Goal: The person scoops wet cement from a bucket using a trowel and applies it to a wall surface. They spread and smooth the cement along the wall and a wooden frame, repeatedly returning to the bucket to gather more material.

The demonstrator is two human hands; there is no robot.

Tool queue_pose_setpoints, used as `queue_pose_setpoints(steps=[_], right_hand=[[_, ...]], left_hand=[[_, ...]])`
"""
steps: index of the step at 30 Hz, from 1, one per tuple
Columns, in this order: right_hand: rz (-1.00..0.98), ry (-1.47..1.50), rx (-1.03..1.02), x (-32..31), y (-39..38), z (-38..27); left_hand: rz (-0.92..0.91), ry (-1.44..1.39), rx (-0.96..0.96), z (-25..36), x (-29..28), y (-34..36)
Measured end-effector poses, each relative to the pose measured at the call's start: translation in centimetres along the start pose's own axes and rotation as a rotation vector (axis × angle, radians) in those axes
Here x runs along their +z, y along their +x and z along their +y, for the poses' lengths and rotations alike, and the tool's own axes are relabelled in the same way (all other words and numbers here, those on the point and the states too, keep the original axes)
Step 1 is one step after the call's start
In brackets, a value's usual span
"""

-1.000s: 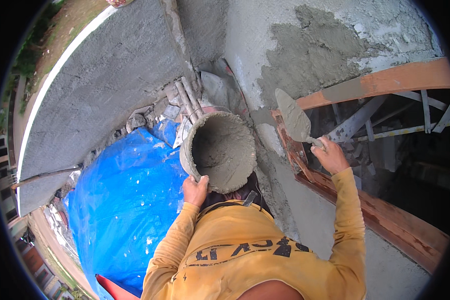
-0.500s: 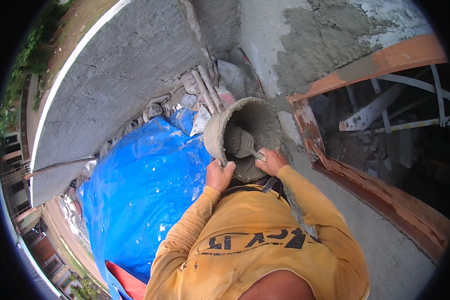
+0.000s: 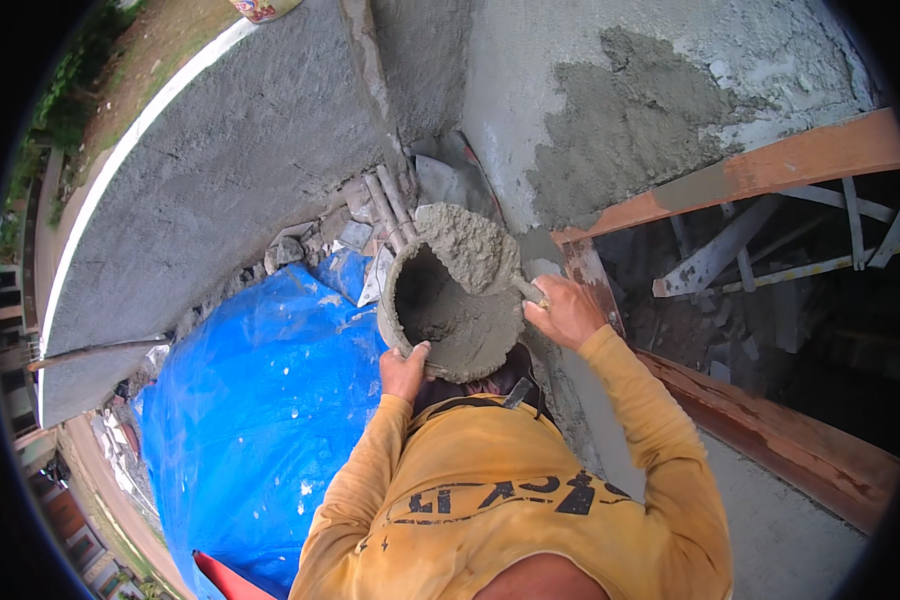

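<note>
A grey bucket [image 3: 450, 315] partly filled with wet mortar is gripped at its near rim by the left hand [image 3: 405, 370], thumb curled over the edge. The right hand [image 3: 568, 312] is closed round the handle of a trowel [image 3: 467, 248], whose blade is heaped with mortar just above the bucket's far rim. The load is judged heavy and sloppy, liable to slide off; the blade is best kept level, the slick rim held firmly.
</note>
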State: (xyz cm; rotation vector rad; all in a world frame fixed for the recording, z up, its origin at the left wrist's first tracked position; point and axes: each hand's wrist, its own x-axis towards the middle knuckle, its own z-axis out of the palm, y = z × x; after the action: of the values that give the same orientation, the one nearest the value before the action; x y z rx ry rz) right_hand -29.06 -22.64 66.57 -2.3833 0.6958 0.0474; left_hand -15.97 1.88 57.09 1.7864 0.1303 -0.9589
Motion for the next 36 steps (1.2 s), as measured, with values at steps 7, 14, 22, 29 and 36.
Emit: queue_pose_setpoints(steps=[7, 14, 22, 29, 36], right_hand=[[-0.605, 0.847, 0.273, -2.3, 8.5, -1.1], [0.062, 0.523, 0.575, -15.1, 9.7, 4.4], [-0.234, -0.282, 0.337, -8.9, 6.2, 2.6], [-0.403, -0.525, 0.176, 7.4, 13.2, -0.6], [-0.298, -0.298, 0.215, 0.7, 11.3, -0.2]], left_hand=[[0.044, 0.099, -0.011, -0.1, -1.1, 0.6], [0.182, 0.426, 0.18, 1.1, -0.8, 5.9], [-0.012, 0.523, 0.239, 10.5, -0.1, 11.1], [-0.228, 0.731, 0.638, 20.6, 1.4, 12.0], [-0.306, 0.84, 0.688, 24.1, 1.3, 13.7]])
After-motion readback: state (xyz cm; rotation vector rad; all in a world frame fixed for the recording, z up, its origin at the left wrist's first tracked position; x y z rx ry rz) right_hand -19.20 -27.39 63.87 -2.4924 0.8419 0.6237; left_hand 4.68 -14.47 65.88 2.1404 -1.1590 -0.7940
